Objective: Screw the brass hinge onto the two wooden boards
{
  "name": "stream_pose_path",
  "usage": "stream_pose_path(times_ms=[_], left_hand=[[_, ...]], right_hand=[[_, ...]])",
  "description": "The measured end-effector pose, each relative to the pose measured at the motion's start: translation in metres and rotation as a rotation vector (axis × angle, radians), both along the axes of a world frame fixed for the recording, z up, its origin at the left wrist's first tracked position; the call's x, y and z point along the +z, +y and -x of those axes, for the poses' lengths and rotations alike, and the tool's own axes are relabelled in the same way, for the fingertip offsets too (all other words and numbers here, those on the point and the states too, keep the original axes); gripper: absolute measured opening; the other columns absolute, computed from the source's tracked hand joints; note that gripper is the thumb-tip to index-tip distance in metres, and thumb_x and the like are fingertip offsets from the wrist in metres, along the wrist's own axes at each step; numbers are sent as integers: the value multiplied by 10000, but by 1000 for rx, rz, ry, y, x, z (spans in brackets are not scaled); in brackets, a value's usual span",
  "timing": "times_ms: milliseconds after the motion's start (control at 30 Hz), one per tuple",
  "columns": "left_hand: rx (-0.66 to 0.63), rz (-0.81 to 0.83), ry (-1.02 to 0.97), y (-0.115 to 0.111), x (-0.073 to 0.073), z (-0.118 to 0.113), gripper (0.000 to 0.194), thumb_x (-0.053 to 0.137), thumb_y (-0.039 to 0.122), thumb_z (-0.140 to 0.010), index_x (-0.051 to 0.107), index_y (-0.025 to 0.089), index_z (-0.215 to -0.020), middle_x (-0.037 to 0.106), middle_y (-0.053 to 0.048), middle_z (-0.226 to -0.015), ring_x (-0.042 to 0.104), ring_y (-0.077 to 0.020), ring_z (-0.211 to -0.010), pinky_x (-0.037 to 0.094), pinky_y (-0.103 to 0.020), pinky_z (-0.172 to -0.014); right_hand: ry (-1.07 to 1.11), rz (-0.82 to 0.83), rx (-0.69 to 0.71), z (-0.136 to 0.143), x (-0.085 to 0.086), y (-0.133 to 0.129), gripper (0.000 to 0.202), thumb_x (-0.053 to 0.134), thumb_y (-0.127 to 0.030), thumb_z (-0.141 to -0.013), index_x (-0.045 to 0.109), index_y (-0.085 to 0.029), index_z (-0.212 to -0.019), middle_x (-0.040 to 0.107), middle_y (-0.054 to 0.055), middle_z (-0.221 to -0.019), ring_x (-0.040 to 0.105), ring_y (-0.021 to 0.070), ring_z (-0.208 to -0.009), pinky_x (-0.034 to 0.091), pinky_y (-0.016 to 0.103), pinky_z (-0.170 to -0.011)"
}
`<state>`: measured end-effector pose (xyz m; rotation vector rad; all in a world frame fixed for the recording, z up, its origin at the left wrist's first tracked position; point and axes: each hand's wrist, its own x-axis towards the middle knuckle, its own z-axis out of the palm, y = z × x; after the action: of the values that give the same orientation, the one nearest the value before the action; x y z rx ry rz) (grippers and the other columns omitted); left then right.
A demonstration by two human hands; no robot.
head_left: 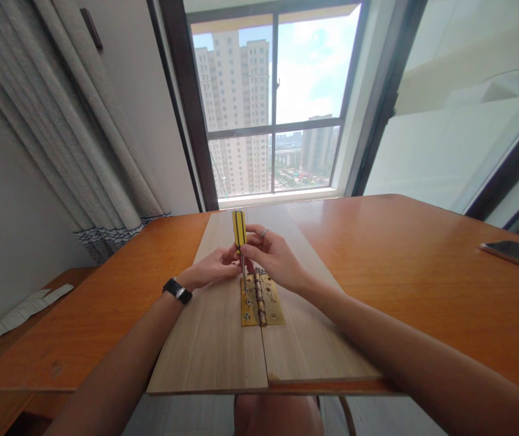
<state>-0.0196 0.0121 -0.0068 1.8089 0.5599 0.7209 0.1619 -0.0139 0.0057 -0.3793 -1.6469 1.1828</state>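
Note:
A screwdriver [240, 231] with a yellow and black handle stands upright, its shaft reaching down to the left leaf of a brass hinge [249, 320]. My right hand [274, 253], with a ring on one finger, grips the lower handle. From the left, the closed fingers of my left hand [216, 266] meet the screwdriver around the base of the handle; they are partly hidden. Screws show in the left leaf, below the tip. The hinge lies across the seam between two pale wooden boards [214, 357] [314, 339]. Several small screws [259, 270] sit at its far end.
The boards rest on an orange-brown wooden table [399, 272]. A phone [518, 255] lies near its right edge. White strips [27, 310] lie on a lower surface at left. A grey curtain [59, 109] hangs at left, and a window [272, 127] stands beyond the table.

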Motion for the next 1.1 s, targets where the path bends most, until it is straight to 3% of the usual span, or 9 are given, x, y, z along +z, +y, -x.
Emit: stream_pose_path(times_ms=[100, 200, 367, 467, 633, 800, 933, 1100], left_hand=[[-79, 47, 6, -1, 2, 3, 314, 770, 390, -768, 717, 128, -933, 707, -57, -907, 630, -167, -877, 456, -289, -870], [-70, 72, 19, 0, 3, 5, 313, 771, 412, -765, 744, 122, -880, 715, -63, -904, 631, -168, -889, 455, -281, -875], [-6, 68, 9, 4, -1, 1, 274, 797, 393, -733, 742, 129, -785, 693, -20, -761, 605, -121, -745, 464, -252, -788], [46, 53, -4, 2, -3, -4, 250, 809, 350, -709, 738, 127, -797, 699, -30, -805, 619, -141, -789, 473, -270, -804], [70, 66, 26, -5, 0, -9, 187, 790, 288, -698, 726, 116, -734, 694, -25, -772, 623, -151, -771, 477, -277, -781], [64, 73, 9, -6, 3, -9, 178, 799, 267, -674, 701, 118, -664, 666, 4, -687, 592, -116, -680, 469, -255, -724], [57, 102, -8, -4, 0, -9, 246, 832, 317, -641, 689, 119, -673, 658, 1, -682, 588, -122, -664, 468, -267, -704], [105, 104, -6, -5, -1, -11, 332, 869, 352, -583, 638, 117, -630, 626, 3, -651, 563, -120, -632, 454, -273, -661]], right_hand=[[-33, -4, 46, -2, 1, 1, 316, 628, -390, -877, 569, -171, -1096, 645, 6, -790, 524, 83, -506, 419, 237, -479], [-62, -5, 72, -2, 4, 0, 303, 629, -401, -877, 609, -158, -1056, 635, 5, -771, 528, 85, -519, 430, 239, -503], [-71, -4, 44, -1, 8, -4, 257, 632, -390, -863, 648, -166, -986, 668, 37, -834, 617, 146, -732, 509, 274, -642], [-66, 29, -32, 0, 8, -7, 280, 671, -360, -827, 654, -165, -1028, 686, 52, -916, 639, 165, -829, 523, 304, -733], [-79, 87, -146, 2, 5, -6, 344, 753, -315, -739, 697, -153, -1037, 695, 27, -835, 639, 144, -726, 519, 293, -675], [-69, 110, -138, 0, 7, -3, 345, 791, -276, -680, 737, -136, -990, 742, 46, -855, 671, 161, -769, 538, 305, -714], [-84, 120, -125, -1, 10, -4, 298, 779, -258, -691, 749, -138, -962, 749, 52, -855, 677, 163, -741, 555, 312, -687], [-107, 132, -12, -3, 13, -5, 303, 757, -279, -740, 731, -136, -1006, 726, 36, -795, 654, 145, -692, 535, 281, -622]])
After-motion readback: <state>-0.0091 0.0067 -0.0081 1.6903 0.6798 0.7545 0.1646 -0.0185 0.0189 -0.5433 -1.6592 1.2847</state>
